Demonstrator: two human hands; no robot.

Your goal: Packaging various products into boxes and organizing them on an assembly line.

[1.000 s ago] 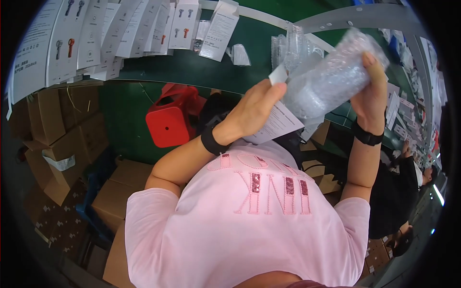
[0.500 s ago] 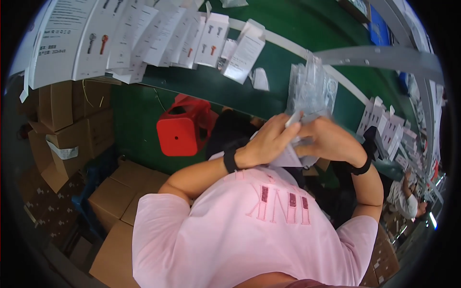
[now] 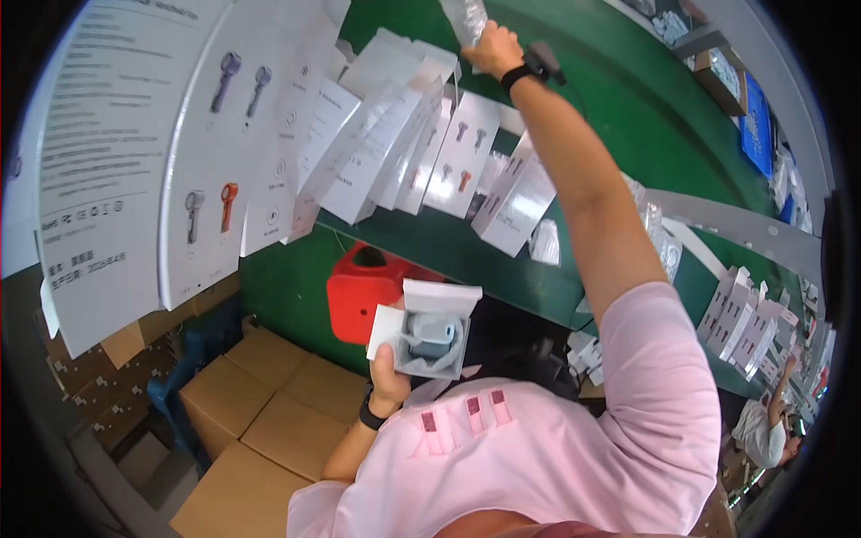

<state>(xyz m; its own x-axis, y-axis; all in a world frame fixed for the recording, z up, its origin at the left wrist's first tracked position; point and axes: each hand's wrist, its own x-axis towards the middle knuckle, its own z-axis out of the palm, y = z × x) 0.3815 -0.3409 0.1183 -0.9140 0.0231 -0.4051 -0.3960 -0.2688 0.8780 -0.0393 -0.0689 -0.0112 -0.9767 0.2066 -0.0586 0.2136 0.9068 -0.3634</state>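
My left hand [image 3: 388,381] holds an open white box [image 3: 454,363] upright in front of my chest, its flaps standing up. Inside sits a pale blue object [image 3: 434,332] wrapped in clear plastic; its exact kind is unclear. Stretched far over the green bench, my right hand [image 3: 495,49] has its fingers closed on a clear plastic bag [image 3: 466,20], cut off by the top of the view. A row of tall white printed boxes [image 3: 460,152], some with their tops open, stands to the left of my right arm.
A red stool [image 3: 359,300] stands under the bench edge. Brown cartons [image 3: 296,386] are stacked at lower left. More clear plastic packets [image 3: 662,240] lie behind my right arm. A grey metal bar [image 3: 717,213] crosses at right, and another person [image 3: 760,435] sits farther off.
My hands were together before my chest; now they are apart. The right has reached far forward to a plastic bag, and the left holds the open box. The view has shifted.
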